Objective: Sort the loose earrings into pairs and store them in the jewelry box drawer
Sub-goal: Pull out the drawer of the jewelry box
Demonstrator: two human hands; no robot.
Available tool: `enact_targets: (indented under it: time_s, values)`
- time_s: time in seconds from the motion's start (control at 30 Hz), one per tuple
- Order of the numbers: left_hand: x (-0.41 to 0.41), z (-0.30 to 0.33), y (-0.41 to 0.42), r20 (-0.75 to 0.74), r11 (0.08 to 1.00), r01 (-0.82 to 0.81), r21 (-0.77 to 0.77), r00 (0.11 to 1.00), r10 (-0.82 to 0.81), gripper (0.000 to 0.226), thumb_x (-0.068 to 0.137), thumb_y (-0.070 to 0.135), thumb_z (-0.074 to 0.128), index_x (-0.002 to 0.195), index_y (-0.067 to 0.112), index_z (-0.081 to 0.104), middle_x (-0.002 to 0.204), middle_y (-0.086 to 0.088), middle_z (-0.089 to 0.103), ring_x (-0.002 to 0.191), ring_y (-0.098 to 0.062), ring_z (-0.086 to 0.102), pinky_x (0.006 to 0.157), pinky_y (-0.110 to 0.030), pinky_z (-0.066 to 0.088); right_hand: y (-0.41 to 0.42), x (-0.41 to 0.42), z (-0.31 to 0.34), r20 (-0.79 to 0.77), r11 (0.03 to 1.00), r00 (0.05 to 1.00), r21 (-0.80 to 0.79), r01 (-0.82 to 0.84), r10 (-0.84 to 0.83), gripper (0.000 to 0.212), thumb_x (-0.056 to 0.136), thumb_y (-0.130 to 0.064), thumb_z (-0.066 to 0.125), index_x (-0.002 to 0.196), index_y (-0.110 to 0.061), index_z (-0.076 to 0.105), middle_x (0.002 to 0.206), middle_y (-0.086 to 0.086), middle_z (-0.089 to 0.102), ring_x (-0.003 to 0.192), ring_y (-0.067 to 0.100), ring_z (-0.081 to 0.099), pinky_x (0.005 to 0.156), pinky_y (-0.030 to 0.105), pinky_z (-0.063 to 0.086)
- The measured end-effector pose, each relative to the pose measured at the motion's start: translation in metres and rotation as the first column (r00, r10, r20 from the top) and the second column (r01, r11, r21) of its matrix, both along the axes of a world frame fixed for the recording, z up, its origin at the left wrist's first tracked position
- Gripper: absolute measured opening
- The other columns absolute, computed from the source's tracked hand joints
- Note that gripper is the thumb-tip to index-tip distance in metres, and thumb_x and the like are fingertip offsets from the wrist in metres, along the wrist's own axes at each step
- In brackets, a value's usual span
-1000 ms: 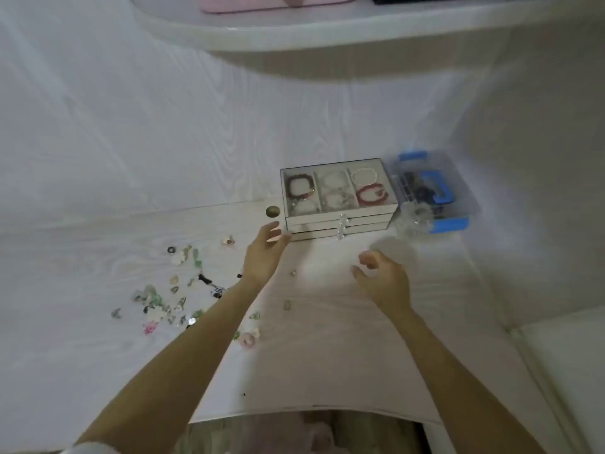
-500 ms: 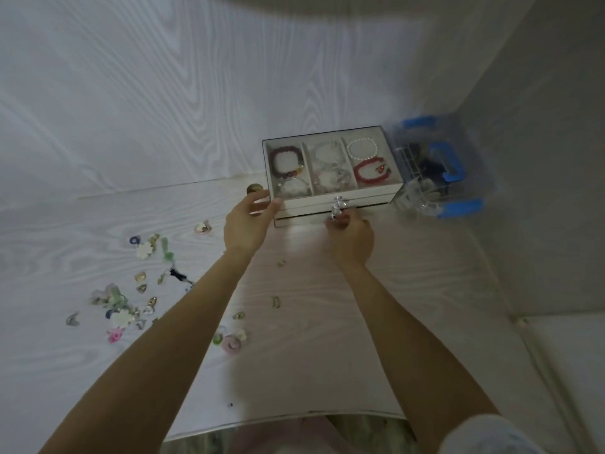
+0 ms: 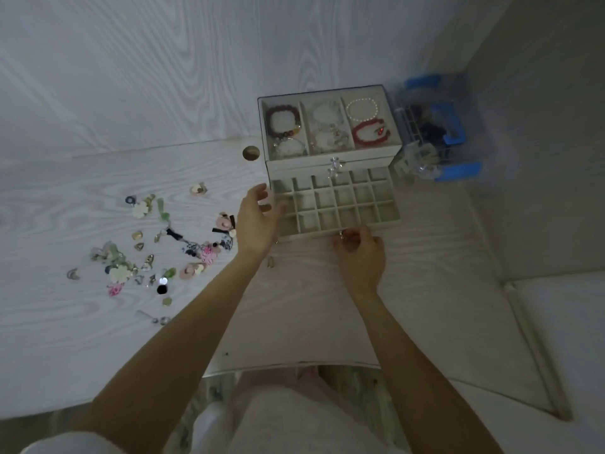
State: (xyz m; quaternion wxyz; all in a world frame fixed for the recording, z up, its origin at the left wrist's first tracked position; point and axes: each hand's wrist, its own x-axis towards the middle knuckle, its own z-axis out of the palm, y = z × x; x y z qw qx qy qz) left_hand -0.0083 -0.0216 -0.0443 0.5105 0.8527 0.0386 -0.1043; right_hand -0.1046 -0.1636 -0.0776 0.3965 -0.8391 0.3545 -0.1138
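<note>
Nearest to us, our two bare forearms reach out over the front edge of the desk [image 3: 98,339], a pale wood-grain surface. Our right hand [image 3: 360,253] is curled, thumb and fingertips pinched on the small knob at the middle of the drawer [image 3: 337,204] front; the knob itself is mostly hidden under the fingers. Our left hand [image 3: 257,221] is open and holds nothing, fingers spread loosely, its fingertips at the drawer's left front corner; we cannot tell whether they touch it.

To the left of our left forearm, toward the middle of the desk, the earrings [image 3: 157,247] lie loose in a scattered heap: flower shapes in white and pink, green pieces, small gold ones, a black bow. One small piece [image 3: 270,263] lies apart between our wrists, just beside the left one.

The drawer stands pulled out toward us from the bottom of the box [image 3: 330,160]. It is divided into a grid of small square cells, and those we can see are empty. Above it a second drawer is closed, with a clear crystal-like knob [image 3: 334,165]. The top tray of the box holds bracelets [image 3: 283,122] in three columns: dark red beads left, pale ones in the middle, pearls and a red one right.

The box sits near the desk's far right corner. Just beside it on the right is a clear bin [image 3: 442,126] with blue latches. A round brass-coloured grommet [image 3: 251,153] sits in the desk just left of the box.
</note>
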Motion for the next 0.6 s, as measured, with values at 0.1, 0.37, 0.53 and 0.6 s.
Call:
enact_targets:
  time_s: [0.1,0.37,0.53,0.6]
  values:
    - [-0.025,-0.015,0.005,-0.086,0.999,0.044,0.008,0.995,-0.043,0.054,0.087,0.009,0.059,0.137,0.013,0.038,0.129,-0.004,0.050,0.096,-0.014,0.056,0.082,-0.040,0.052,-0.001,-0.009,-0.001,-0.010,0.998,1.000,-0.049,-0.025,0.025,0.017,0.077,-0.023,0.073,0.085,-0.013,0.062,0.082,0.006,0.067,0.094,0.025,0.052,0.082,0.035,0.039]
    - [-0.048,-0.024,0.008,0.005,0.997,0.067,-0.029,0.998,-0.067,0.027,0.089,0.014,0.058,0.115,0.022,0.062,0.073,0.020,0.053,0.066,0.000,0.052,0.066,-0.011,0.043,-0.002,-0.021,-0.001,-0.047,0.988,0.996,-0.130,-0.082,0.077,0.018,0.080,-0.029,0.069,0.084,-0.013,0.062,0.084,0.003,0.066,0.097,0.024,0.049,0.077,0.025,0.024]
    - [-0.047,-0.029,0.008,0.024,0.997,0.072,-0.004,0.997,-0.072,0.034,0.088,0.007,0.054,0.118,0.023,0.061,0.076,0.019,0.055,0.068,-0.001,0.052,0.065,-0.008,0.043,-0.004,-0.020,0.001,-0.076,0.985,0.991,-0.128,-0.116,0.107,0.016,0.081,-0.028,0.068,0.085,-0.015,0.060,0.087,0.000,0.066,0.101,0.022,0.047,0.081,0.028,0.025]
    - [-0.045,-0.030,0.008,0.001,0.999,0.053,0.003,0.999,-0.053,0.033,0.089,0.007,0.053,0.119,0.020,0.060,0.082,0.013,0.059,0.072,-0.003,0.053,0.067,-0.013,0.043,-0.004,-0.018,0.003,-0.090,0.986,0.990,-0.117,-0.119,0.109,0.015,0.082,-0.028,0.067,0.086,-0.016,0.060,0.088,-0.001,0.065,0.103,0.022,0.046,0.084,0.031,0.028]
